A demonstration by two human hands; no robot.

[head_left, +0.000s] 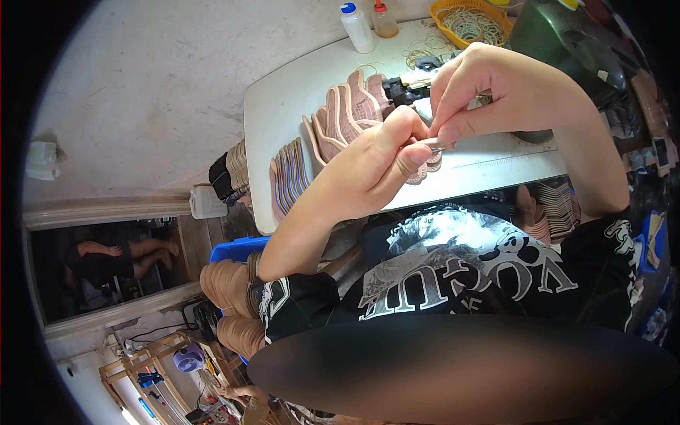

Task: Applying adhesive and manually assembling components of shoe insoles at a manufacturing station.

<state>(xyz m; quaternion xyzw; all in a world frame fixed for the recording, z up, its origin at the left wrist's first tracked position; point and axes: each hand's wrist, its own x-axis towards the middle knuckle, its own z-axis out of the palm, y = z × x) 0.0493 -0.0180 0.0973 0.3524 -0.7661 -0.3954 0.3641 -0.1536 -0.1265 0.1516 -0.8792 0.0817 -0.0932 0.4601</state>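
Left hand (372,159) partly hides pink pieces (345,113); 2 bottles (358,32) beyond.

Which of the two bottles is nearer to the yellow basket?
The red-capped bottle; the blue-capped bottle stands to its left, farther from the yellow basket.

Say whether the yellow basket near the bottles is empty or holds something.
It holds something: a tangle of thin, pale strands shows inside the yellow basket.

A small glinting piece (438,149), mostly hidden, its shape unclear, sits at 2 hands' fingertips (416,155)
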